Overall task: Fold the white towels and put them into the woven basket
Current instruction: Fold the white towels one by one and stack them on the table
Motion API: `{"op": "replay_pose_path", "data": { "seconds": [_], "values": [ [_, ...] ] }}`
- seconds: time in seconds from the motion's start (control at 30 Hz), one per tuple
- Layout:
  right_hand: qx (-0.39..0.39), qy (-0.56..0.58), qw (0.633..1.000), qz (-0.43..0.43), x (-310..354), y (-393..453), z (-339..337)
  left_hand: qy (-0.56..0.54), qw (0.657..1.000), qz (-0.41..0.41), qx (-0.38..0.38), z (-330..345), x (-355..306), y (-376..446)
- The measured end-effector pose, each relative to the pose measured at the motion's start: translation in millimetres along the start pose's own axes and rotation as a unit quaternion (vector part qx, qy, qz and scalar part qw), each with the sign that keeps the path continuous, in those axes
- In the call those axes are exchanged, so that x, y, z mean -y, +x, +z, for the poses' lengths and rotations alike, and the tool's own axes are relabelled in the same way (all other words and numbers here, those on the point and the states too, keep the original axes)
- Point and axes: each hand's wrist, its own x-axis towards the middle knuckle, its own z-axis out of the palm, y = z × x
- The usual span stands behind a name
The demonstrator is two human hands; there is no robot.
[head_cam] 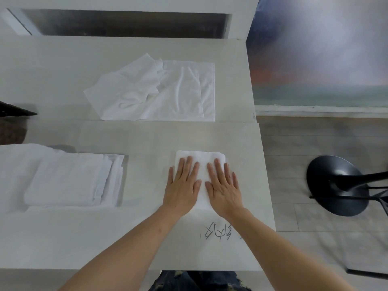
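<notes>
A small folded white towel (202, 164) lies on the near white table, right of centre. My left hand (182, 185) and my right hand (224, 185) press flat on it side by side, fingers straight and spread. A stack of folded white towels (73, 179) lies at the left of the same table. Several unfolded, rumpled white towels (159, 91) are spread on the farther table surface. The dark woven basket (12, 124) shows only partly at the left edge.
The white table (126, 238) has black scribbled marks (218, 229) near its front right. Its right edge drops to a grey plank floor, where a black stool base (336, 185) stands. A white wall with a dark recess is behind.
</notes>
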Motion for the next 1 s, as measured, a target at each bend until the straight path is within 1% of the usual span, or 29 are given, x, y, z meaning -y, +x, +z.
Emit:
{"op": "replay_pose_path", "data": {
  "seconds": [0.07, 0.2, 0.4, 0.47, 0.53, 0.57, 0.63, 0.67, 0.73, 0.83, 0.93, 1.0],
  "values": [
    [-0.006, 0.01, 1.0, 0.009, 1.0, -0.9, 2.8, 0.011, 1.0, -0.006, 0.006, 5.9, 2.4, 2.3],
    [-0.01, 0.033, 0.999, 0.028, 2.0, 0.7, 6.0, 0.031, 0.999, 0.002, -0.009, 13.5, 4.0, 6.2],
    [0.006, 0.042, 0.999, 0.021, -0.3, 7.6, 5.2, 0.027, 1.0, -0.002, 0.014, 12.8, 4.2, 10.5],
    [0.016, 0.041, 0.999, 0.013, -1.8, 8.1, 2.4, 0.031, 0.999, -0.018, 0.02, 10.0, 2.0, 9.0],
    [0.007, 0.04, 0.999, 0.013, -2.1, 2.7, -0.9, 0.016, 0.997, -0.072, 0.014, 5.7, -4.1, -1.0],
    [-0.009, 0.052, 0.998, 0.028, -1.0, -1.8, -1.9, -0.012, 0.993, -0.114, 0.018, 1.6, -7.9, -7.3],
    [-0.038, 0.101, 0.99, 0.085, 5.9, -14.6, -3.1, -0.088, 0.974, -0.207, 0.042, -8.1, -14.9, -19.6],
    [-0.048, 0.128, 0.985, 0.108, 10.5, -20.9, -2.9, -0.117, 0.964, -0.235, 0.045, -13.8, -18.1, -24.7],
    [-0.051, 0.188, 0.971, 0.137, 19.1, -31.5, -1.3, -0.167, 0.953, -0.249, 0.047, -25.1, -25.0, -30.4],
    [-0.034, 0.257, 0.948, 0.183, 25.5, -41.2, -1.8, -0.254, 0.925, -0.275, 0.062, -34.3, -26.3, -36.2],
    [-0.015, 0.312, 0.924, 0.222, 29.6, -49.6, -12.0, -0.297, 0.901, -0.307, 0.078, -38.2, -16.7, -40.2],
    [-0.001, 0.329, 0.914, 0.235, 30.9, -53.9, -19.7, -0.332, 0.886, -0.311, 0.087, -43.4, -13.0, -46.6]
  ]
}}
